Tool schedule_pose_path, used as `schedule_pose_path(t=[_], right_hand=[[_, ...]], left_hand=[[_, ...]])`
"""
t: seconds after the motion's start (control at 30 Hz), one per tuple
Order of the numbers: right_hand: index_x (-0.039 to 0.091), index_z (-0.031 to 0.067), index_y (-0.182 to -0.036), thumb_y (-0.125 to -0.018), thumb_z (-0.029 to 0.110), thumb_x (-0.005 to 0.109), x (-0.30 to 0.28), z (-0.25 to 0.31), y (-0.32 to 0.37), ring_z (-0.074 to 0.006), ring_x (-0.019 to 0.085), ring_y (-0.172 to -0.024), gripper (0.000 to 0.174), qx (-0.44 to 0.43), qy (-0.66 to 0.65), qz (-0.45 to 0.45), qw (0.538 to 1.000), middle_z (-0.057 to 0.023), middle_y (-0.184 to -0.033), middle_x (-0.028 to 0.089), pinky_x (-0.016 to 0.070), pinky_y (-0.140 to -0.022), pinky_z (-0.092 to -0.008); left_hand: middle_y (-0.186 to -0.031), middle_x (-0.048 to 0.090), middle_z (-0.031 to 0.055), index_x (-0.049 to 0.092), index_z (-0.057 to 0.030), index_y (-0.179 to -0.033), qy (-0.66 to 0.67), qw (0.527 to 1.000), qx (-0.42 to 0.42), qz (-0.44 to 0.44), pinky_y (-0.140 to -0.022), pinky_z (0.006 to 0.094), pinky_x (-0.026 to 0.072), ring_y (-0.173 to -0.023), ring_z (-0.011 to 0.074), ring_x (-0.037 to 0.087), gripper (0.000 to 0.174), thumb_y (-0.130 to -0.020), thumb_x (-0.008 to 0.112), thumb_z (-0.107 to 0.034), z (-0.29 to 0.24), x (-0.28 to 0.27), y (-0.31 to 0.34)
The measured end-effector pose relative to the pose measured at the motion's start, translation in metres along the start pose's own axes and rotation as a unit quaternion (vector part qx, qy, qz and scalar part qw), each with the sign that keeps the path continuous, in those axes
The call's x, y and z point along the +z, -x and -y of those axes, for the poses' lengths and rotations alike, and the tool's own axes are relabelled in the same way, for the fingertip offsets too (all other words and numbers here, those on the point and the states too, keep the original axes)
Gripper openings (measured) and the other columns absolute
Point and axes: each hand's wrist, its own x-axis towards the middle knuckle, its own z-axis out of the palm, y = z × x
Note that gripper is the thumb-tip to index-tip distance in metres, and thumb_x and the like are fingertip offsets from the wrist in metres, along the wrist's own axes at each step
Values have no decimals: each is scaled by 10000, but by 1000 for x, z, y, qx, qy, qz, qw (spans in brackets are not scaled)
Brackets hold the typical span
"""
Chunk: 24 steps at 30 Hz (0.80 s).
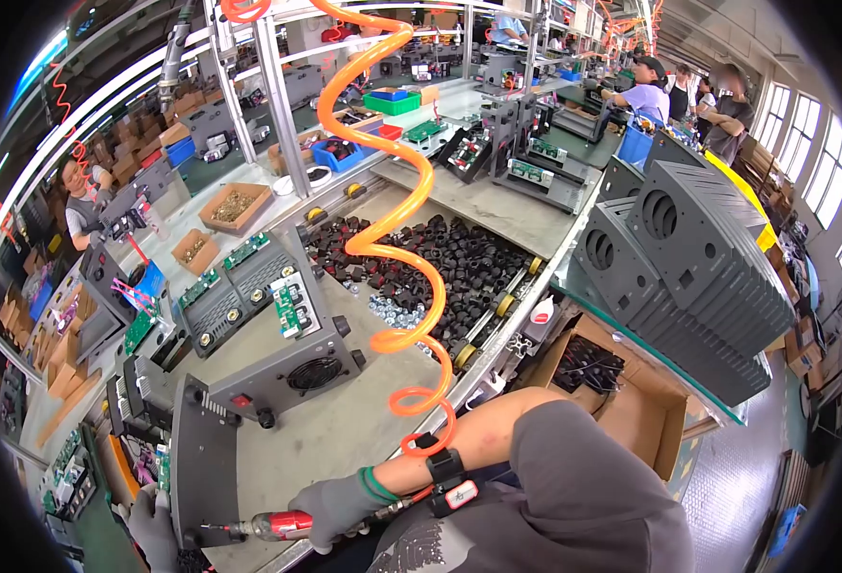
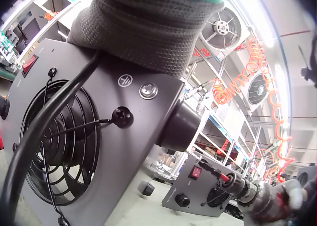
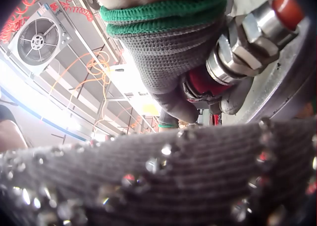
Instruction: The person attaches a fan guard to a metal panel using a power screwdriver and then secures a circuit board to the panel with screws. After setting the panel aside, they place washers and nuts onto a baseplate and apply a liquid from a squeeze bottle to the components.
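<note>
In the head view, my gloved right hand (image 1: 337,506) grips a red powered driver (image 1: 283,524), its bit at the lower part of a dark grey panel (image 1: 197,458). The right wrist view shows that hand (image 3: 163,62) wrapped round the driver's red body (image 3: 203,85), near its metal hose fitting. My gloved left hand (image 1: 152,530) lies along the panel's far side, beside a green board. In the left wrist view the left glove (image 2: 143,30) is against the top of a grey housing (image 2: 124,161) with a fan grille; its fingertips are hidden.
Another grey unit with a fan (image 1: 314,373) stands behind the panel. An orange coiled hose (image 1: 421,191) hangs across the view. Black parts (image 1: 450,258) fill a tray beyond. Stacked grey panels (image 1: 698,267) and a cardboard box (image 1: 645,411) are at the right. People sit or stand farther off.
</note>
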Motion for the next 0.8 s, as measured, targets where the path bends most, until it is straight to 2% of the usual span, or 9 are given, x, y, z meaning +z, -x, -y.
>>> schedule_pose_path(t=[0.07,0.13,0.2,0.27,0.33,0.37,0.4,0.57,0.8], right_hand=[[580,3,-978,-648,118,712,1,-6,-4,-186,534,-447,374,-3,-23,7,1000,-76,-622,571,425,-389,-369],[558,7,-1041,-665,123,715,-1,-8,-9,-181,530,-443,424,14,-14,23,1000,-74,-637,566,443,-384,-350],[535,11,-1104,-682,127,719,-2,-6,-9,-177,525,-439,475,30,-5,36,999,-72,-652,560,461,-378,-332],[531,18,-1118,-690,137,724,-4,-5,-7,-170,523,-445,485,37,-12,35,999,-72,-654,554,451,-381,-326],[543,14,-1041,-676,119,711,-2,-5,-5,-165,503,-433,415,34,-24,24,999,-64,-622,540,422,-373,-322],[556,10,-965,-663,101,698,-1,-4,-4,-160,483,-422,345,32,-37,11,999,-57,-590,525,393,-365,-318],[556,10,-965,-663,101,698,-2,-4,-3,-160,483,-422,345,31,-35,13,999,-57,-590,525,393,-365,-318],[554,16,-993,-667,106,712,-2,-4,-5,-155,492,-442,373,28,-51,20,998,-58,-618,538,404,-370,-322],[559,34,-1007,-666,104,716,-2,-3,-8,-148,490,-451,382,53,-35,19,998,-56,-635,544,411,-378,-325]], left_hand=[[-950,710,183,687,-11,-1052,49,998,-50,9,-1112,414,289,-923,341,639,270,-945,570,-230,-13,-1,2],[-942,708,185,696,-17,-1049,-27,999,-24,-2,-1139,440,247,-931,343,639,280,-932,574,-240,-11,-2,2],[-837,717,147,698,-14,-1009,-6,999,-16,-29,-1120,395,251,-806,260,649,243,-917,600,-216,-10,1,3],[-815,716,136,700,-15,-1000,-4,999,-20,-40,-1119,389,251,-789,250,651,237,-910,602,-210,-14,1,3],[-801,716,126,699,-15,-999,25,999,-35,-21,-1110,371,265,-756,234,649,231,-908,602,-203,-17,-1,3],[-794,718,121,697,-8,-1012,-13,999,2,-45,-1012,334,376,-728,205,650,226,-907,605,-185,-10,3,2],[-794,718,121,697,-8,-1012,-13,999,0,-47,-1012,334,376,-728,205,650,226,-907,605,-185,-8,3,2],[-795,721,114,690,11,-1044,52,998,-16,-19,-772,288,478,-724,158,651,234,-915,608,-166,-5,3,0],[-781,716,104,692,12,-1037,50,998,-47,-6,-792,282,472,-717,154,648,233,-917,608,-169,-7,3,-1]])
